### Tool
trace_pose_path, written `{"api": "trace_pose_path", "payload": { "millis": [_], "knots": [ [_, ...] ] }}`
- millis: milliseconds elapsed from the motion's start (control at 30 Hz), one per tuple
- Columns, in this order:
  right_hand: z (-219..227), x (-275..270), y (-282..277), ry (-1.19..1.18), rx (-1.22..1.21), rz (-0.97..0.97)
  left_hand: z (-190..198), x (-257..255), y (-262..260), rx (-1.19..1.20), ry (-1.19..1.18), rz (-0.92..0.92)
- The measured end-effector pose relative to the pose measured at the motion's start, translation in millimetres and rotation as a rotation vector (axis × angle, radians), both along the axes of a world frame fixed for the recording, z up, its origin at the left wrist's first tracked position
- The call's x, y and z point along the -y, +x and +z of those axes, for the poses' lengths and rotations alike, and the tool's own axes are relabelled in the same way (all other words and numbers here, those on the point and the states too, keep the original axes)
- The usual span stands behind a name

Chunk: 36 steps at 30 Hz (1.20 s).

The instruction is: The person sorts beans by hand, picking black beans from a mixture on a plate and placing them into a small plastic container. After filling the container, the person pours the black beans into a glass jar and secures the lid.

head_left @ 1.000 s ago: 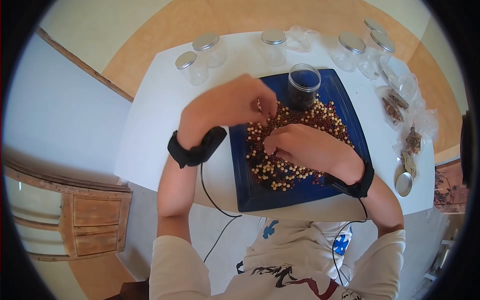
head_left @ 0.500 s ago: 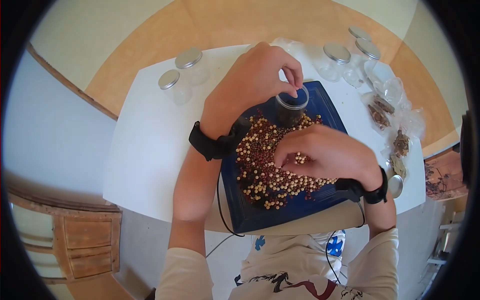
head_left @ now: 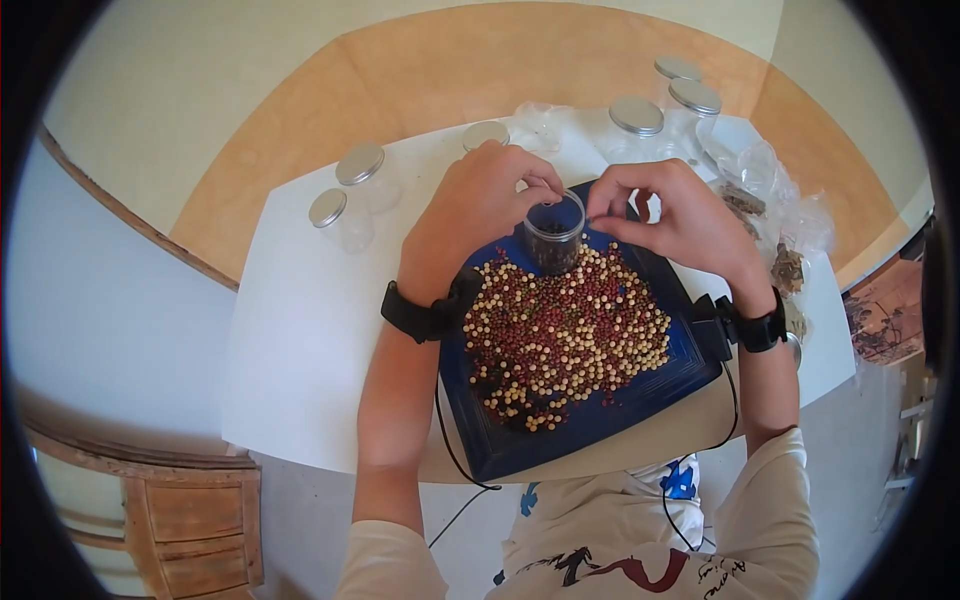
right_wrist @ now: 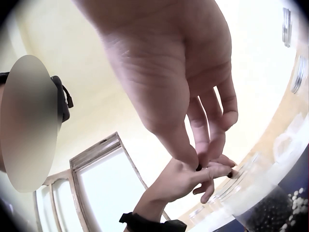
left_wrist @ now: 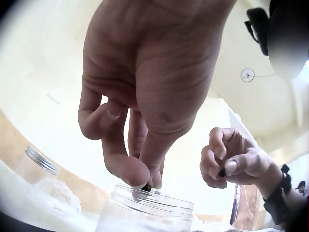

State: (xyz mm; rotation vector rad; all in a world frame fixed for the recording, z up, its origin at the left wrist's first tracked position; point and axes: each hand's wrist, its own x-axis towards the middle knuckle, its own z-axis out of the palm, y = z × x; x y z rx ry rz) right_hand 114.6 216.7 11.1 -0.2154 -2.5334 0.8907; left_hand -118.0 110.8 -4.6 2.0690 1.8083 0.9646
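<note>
My left hand [head_left: 478,205] is over the left rim of an open clear jar [head_left: 553,247], its thumb and finger pinching a small black bean [left_wrist: 147,188] at the mouth. To the right of the jar, my right hand [head_left: 682,218] pinches another black bean [right_wrist: 198,167] between thumb and fingertip. Dark beans [right_wrist: 268,211] fill the lower part of the jar. It stands at the far side of a blue tray [head_left: 492,456]. In front of it spreads a pile of mixed beans [head_left: 570,325], red, cream, green and black.
On the white table [head_left: 300,350] stand silver-lidded jars, two at the left [head_left: 348,222] and several at the back right [head_left: 636,125]. Clear plastic bags [head_left: 765,180] with dried brown pieces lie along the right side. Cables hang from both wrist straps.
My left hand went from the pile up to the jar's mouth. Later my right hand rose from the pile to the jar's right side. The head view has shifted.
</note>
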Motion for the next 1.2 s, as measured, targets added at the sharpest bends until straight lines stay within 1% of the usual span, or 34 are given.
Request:
{"api": "trace_pose_path", "payload": {
  "millis": [67, 133, 200, 233, 300, 333, 400, 433, 467, 500, 533, 567, 633, 667, 700, 733, 767, 800, 833, 867, 900, 967, 1100, 1167, 1200],
  "knots": [
    [-5.5, -0.6, -5.1, 0.031, -0.019, -0.033, 1.5, -0.2, 0.5, -0.028, 0.001, 0.024],
    [-11.6, 2.6, -10.9, 0.017, -0.059, -0.113, -0.4, -0.1, -1.4, -0.048, -0.003, 0.053],
    [-17.6, 5.0, -15.5, 0.029, -0.080, -0.145, -4.9, -1.3, -7.6, -0.161, 0.096, 0.017],
    [-19.7, 5.3, -17.8, 0.050, -0.102, -0.177, -1.3, 2.1, -5.7, -0.154, 0.093, 0.022],
    [-23.9, 5.4, -22.2, 0.065, -0.110, -0.194, 10.4, 7.5, -3.0, -0.197, -0.003, 0.127],
    [-26.3, 4.8, -24.0, 0.076, -0.124, -0.215, 14.2, 10.0, -2.8, -0.191, -0.007, 0.132],
    [-33.9, -0.8, -26.7, 0.081, -0.132, -0.204, 16.1, 18.1, -4.0, -0.188, -0.090, 0.042],
    [-35.2, -0.8, -28.7, 0.096, -0.150, -0.200, 14.3, 21.8, -5.6, -0.187, -0.098, 0.048],
    [-36.0, 0.6, -29.5, 0.090, -0.150, -0.193, 12.3, 24.5, -7.6, -0.191, -0.151, 0.007],
    [-36.2, 2.5, -29.0, 0.130, -0.145, -0.222, 10.4, 27.0, -8.8, -0.192, -0.205, -0.036],
    [-35.3, 3.9, -28.8, 0.170, -0.141, -0.253, 13.3, 31.1, -6.3, -0.193, -0.211, -0.032],
    [-35.5, 3.6, -28.5, 0.164, -0.140, -0.251, 20.2, 37.0, -0.3, -0.208, -0.219, -0.015],
    [-38.0, 4.0, -27.6, 0.235, -0.172, -0.246, 29.4, 42.9, 5.8, -0.220, -0.240, 0.001],
    [-32.3, 9.6, -26.6, 0.226, -0.168, -0.241, 31.9, 45.0, 6.5, -0.242, -0.197, -0.011],
    [-24.1, 17.4, -24.0, 0.209, -0.117, -0.205, 33.3, 47.4, 6.9, -0.263, -0.155, -0.023],
    [-19.2, 25.9, -22.6, 0.192, -0.065, -0.169, 34.6, 50.0, 7.7, -0.257, -0.165, -0.018],
    [-19.4, 33.7, -21.8, 0.184, -0.059, -0.162, 35.7, 52.3, 8.5, -0.291, -0.124, -0.004],
    [-19.8, 41.4, -20.5, 0.092, -0.002, -0.007, 34.8, 54.2, 8.5, -0.326, -0.080, 0.011],
    [-21.3, 47.5, -20.2, -0.002, 0.055, 0.148, 31.8, 56.0, 7.9, -0.320, -0.087, 0.016],
    [-30.6, 50.9, -23.3, 0.044, 0.044, 0.297, 29.1, 57.6, 7.5, -0.301, -0.122, 0.036],
    [-35.7, 58.0, -24.5, 0.042, 0.047, 0.301, 27.2, 59.1, 7.1, -0.284, -0.155, 0.056],
    [-43.4, 74.5, -25.7, 0.125, 0.203, 0.376, 24.8, 65.8, 9.8, -0.293, -0.174, 0.074],
    [-60.6, 85.7, -33.3, 0.121, 0.289, 0.393, 31.8, 71.0, 17.0, -0.305, -0.259, 0.073],
    [-61.7, 88.3, -37.4, 0.133, 0.430, 0.396, 28.8, 73.0, 18.6, -0.304, -0.243, 0.065],
    [-64.3, 88.5, -37.8, 0.133, 0.432, 0.397, 27.3, 73.3, 18.6, -0.304, -0.225, 0.056]
  ]
}}
